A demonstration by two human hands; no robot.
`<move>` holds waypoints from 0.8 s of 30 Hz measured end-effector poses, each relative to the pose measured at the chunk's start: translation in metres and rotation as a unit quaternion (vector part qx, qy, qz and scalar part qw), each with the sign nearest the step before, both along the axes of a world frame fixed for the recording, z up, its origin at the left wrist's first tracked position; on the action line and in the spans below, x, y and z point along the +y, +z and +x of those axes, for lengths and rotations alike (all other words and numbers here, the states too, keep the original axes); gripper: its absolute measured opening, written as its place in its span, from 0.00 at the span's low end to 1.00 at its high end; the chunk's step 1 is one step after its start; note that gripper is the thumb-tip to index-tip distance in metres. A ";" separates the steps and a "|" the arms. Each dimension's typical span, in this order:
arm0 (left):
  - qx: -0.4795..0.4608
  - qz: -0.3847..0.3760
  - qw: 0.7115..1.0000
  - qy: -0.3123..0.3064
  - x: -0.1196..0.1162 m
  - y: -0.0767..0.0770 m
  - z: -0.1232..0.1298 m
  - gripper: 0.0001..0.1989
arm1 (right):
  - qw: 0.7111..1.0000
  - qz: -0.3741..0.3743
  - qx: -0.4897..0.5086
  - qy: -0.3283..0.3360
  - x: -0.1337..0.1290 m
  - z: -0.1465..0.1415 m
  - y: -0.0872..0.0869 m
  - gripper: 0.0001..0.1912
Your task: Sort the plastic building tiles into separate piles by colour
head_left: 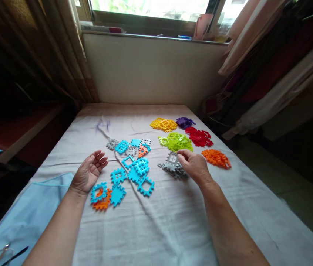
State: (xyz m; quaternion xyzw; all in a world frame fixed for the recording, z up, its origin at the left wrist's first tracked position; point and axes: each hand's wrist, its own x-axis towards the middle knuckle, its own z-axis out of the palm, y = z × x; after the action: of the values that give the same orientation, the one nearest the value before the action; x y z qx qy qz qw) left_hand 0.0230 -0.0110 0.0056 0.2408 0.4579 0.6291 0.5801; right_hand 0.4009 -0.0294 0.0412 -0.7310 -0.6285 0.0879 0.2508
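My right hand (194, 164) pinches a grey window-shaped building tile (172, 158) at its edge, over a small pile of grey tiles (174, 170). My left hand (89, 171) is palm up with fingers apart, holding nothing, left of the loose tiles. Several blue notched tiles (138, 169) lie scattered between my hands. Close below my left hand, a blue frame tile (98, 193) overlaps an orange tile (103, 204). Farther back, grey tiles (112, 143) and a salmon triangular tile (142, 150) lie among more blue ones.
Sorted heaps sit at the right: yellow (164, 124), purple (185, 122), lime green (177, 142), red (200, 136) and orange (216, 158). A light blue cloth (42, 207) and eyeglasses (14, 255) lie at the left. A wrinkled pale sheet (167, 229) covers the surface.
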 end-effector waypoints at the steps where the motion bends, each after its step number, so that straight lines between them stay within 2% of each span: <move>1: -0.001 0.001 1.000 0.004 0.000 0.000 0.000 0.10 | 1.000 -0.009 0.002 -0.005 -0.003 0.006 -0.001 0.15; 6: 0.031 0.011 0.999 0.022 0.000 -0.003 0.002 0.13 | 1.000 -0.014 -0.005 -0.012 -0.012 0.019 -0.008 0.15; 10: 0.138 0.025 0.990 0.026 0.003 -0.012 0.008 0.20 | 0.999 0.027 -0.030 -0.031 -0.012 0.024 -0.007 0.14; 15: 0.332 0.057 0.941 0.021 0.006 -0.025 0.008 0.23 | 0.997 0.074 0.005 -0.015 -0.012 0.022 -0.002 0.14; 21: 0.456 0.039 0.888 0.036 0.004 -0.030 -0.002 0.23 | 0.991 0.118 0.060 0.030 -0.004 0.011 0.009 0.13; 24: 0.487 0.022 0.873 0.036 0.001 -0.030 -0.006 0.23 | 0.985 0.131 0.090 0.061 0.002 -0.002 0.019 0.13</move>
State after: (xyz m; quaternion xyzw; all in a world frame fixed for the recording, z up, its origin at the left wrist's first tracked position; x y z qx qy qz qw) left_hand 0.0173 -0.0096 -0.0240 0.5129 0.6765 0.4625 0.2556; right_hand 0.3990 -0.0269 0.0604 -0.6412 -0.6528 0.0853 0.3944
